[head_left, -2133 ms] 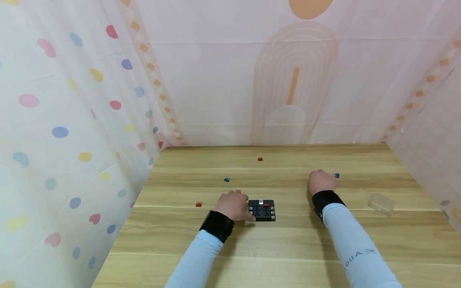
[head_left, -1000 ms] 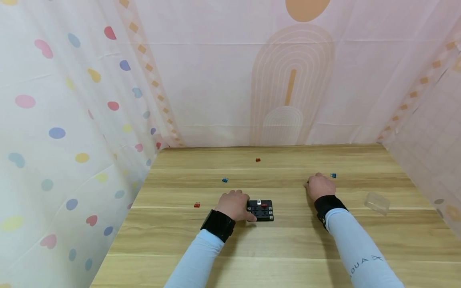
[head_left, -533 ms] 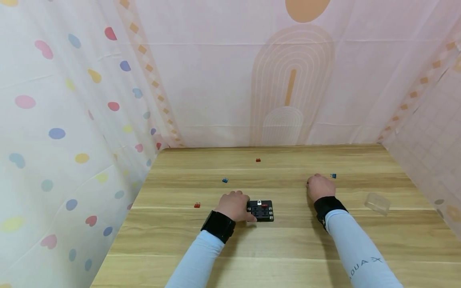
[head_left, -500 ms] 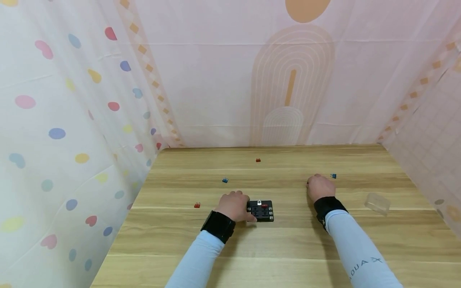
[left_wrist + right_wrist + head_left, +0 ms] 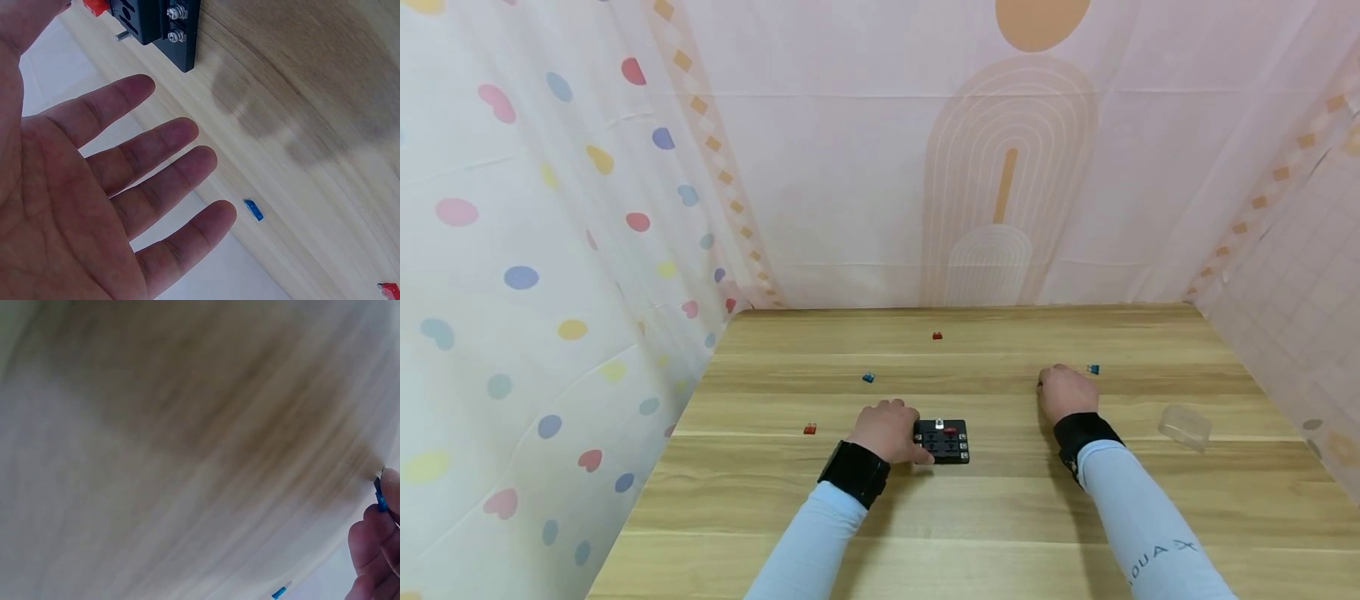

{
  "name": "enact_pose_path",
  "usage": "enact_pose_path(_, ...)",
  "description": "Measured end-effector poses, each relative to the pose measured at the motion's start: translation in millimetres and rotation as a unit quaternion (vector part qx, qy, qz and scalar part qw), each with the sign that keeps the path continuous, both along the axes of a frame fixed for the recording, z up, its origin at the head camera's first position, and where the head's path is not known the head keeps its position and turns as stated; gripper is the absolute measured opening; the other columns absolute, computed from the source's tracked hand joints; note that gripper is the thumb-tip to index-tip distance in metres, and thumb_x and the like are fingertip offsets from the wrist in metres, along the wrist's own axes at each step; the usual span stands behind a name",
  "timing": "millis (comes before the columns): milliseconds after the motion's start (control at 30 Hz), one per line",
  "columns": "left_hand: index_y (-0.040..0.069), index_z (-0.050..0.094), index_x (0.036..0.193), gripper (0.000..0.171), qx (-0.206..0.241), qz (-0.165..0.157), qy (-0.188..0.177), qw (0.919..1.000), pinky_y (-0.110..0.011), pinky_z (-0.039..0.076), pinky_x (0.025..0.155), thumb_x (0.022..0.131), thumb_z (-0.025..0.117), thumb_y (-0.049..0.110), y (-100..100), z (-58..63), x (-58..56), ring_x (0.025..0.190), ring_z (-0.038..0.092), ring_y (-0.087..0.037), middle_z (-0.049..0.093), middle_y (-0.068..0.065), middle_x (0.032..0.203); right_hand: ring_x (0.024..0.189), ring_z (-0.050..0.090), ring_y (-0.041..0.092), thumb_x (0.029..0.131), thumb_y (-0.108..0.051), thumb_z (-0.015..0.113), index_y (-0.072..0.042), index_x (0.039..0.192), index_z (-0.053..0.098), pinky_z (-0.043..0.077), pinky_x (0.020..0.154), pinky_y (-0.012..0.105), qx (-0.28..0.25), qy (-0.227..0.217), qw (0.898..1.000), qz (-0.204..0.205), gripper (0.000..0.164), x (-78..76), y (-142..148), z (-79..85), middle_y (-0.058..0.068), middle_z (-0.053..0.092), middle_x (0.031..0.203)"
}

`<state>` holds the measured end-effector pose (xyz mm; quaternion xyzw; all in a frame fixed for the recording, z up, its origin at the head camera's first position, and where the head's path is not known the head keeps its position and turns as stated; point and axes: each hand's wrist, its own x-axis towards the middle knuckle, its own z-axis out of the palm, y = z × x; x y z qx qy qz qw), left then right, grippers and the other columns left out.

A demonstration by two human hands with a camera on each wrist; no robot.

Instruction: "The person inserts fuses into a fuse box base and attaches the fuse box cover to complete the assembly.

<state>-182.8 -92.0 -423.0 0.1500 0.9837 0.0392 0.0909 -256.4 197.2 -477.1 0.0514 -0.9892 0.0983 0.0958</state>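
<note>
A black fuse block [image 5: 947, 450] lies on the wooden table, with a red blade fuse [image 5: 950, 431] in one of its slots. My left hand [image 5: 883, 431] is at the block's left side, thumb by its front corner. In the left wrist view its four fingers [image 5: 169, 181] are spread and nearly straight, beside the block. To the right, my right hand [image 5: 1067, 393] is low over the table. Its thumb and fingers pinch a blue blade fuse [image 5: 381, 497], seen at the edge of the right wrist view.
Loose blade fuses lie scattered: a blue fuse [image 5: 868, 377] and a red fuse [image 5: 810, 429] at left, a red fuse [image 5: 937, 336] at the back, another blue fuse [image 5: 1093, 369] beyond my right hand. A clear plastic box [image 5: 1185, 427] stands at right. Patterned curtain [image 5: 850, 208] borders the table.
Since the earliest frame my right fingertips have shifted slightly left, and a small dark tip now shows at them. The left hand and the fuse block stay nearly as they were.
</note>
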Motion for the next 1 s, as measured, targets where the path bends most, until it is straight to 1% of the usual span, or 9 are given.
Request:
enact_pose_path(200,0.011,0.07,0.119,0.068,0.002,0.001,0.001,1.0,-0.042,0.049,0.08,0.07,0.084,0.055,0.8,-0.2,-1.4,0.089,0.058,-0.022,0.065,-0.004,0.1,0.069,0.065,0.029,0.09,-0.007,0.069,-0.004,0.082,0.073,0.053,0.057,0.047,-0.001,0.002,1.0,0.004,0.009,0.5,0.0,2.2,0.013,0.067,0.08)
enact_pose_path(467,0.011,0.07,0.119,0.067,0.0,0.005,0.004,1.0,-0.042,0.049,0.08,0.07,0.085,0.055,2.1,-3.0,-3.9,0.088,0.058,-0.022,0.065,-0.004,0.1,0.068,0.064,0.028,0.088,-0.004,0.067,-0.004,0.081,0.071,0.052,0.057,0.047,-0.003,0.0,1.0,0.01,0.009,0.3,0.7,3.0,0.012,0.066,0.078)
enact_pose_path(667,0.011,0.07,0.119,0.067,0.001,0.002,0.006,1.0,-0.042,0.05,0.079,0.07,0.085,0.055,3.9,-4.3,-5.4,0.088,0.059,-0.022,0.065,-0.004,0.101,0.068,0.064,0.027,0.087,-0.004,0.068,-0.004,0.083,0.073,0.052,0.057,0.046,-0.006,0.013,1.0,0.012,0.006,0.6,3.0,0.5,0.011,0.067,0.078)
enact_pose_path(900,0.011,0.069,0.122,0.068,0.004,0.007,0.002,1.0,-0.042,0.05,0.081,0.07,0.086,0.052,4.7,-5.2,-5.9,0.09,0.059,-0.022,0.066,-0.005,0.103,0.068,0.064,0.028,0.086,-0.005,0.067,-0.006,0.081,0.072,0.051,0.056,0.047,-0.019,0.02,0.999,0.016,0.007,5.7,2.1,2.8,0.011,0.069,0.078)
enact_pose_path(1000,0.011,0.069,0.122,0.068,0.006,0.006,0.009,0.9999,-0.043,0.05,0.082,0.07,0.086,0.052,4.4,-5.9,-5.9,0.093,0.06,-0.023,0.067,-0.006,0.106,0.066,0.063,0.026,0.086,-0.004,0.067,-0.006,0.08,0.073,0.05,0.055,0.045,-0.022,0.023,0.999,0.023,0.008,10.0,0.2,5.4,0.009,0.069,0.077)
